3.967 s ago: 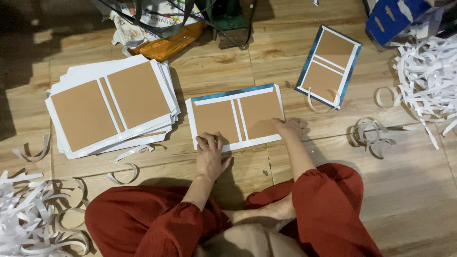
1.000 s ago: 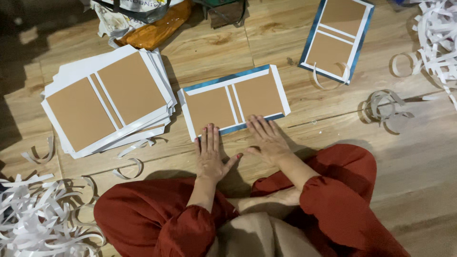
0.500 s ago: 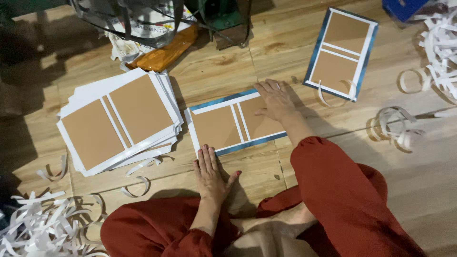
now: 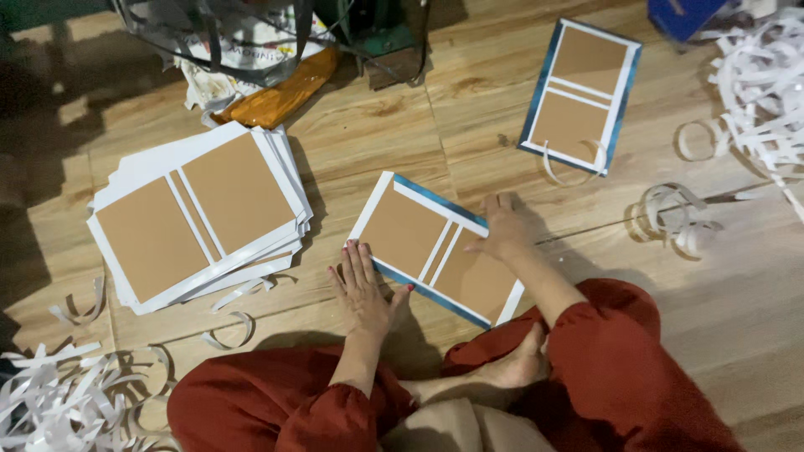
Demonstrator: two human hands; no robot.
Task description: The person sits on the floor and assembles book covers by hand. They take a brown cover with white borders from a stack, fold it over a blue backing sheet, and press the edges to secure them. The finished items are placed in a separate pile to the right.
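While both hands pin the cover sheet [image 4: 419,243], bare floor [image 4: 469,117] lies beyond.

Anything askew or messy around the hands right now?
The cover sheet under both hands lies skewed on the floor, one corner over the person's knee. The left hand rests at its lower edge, the right hand on top. Curled paper strips litter the floor.

A flat book cover lying on the wooden floor

The book cover [image 4: 423,243] is a white sheet with two big brown cardboard pieces and a thin brown strip between them. It has blue edges. It lies flat and turned at a slant, just to the right of the big stack of covers [image 4: 197,213], brown side up.
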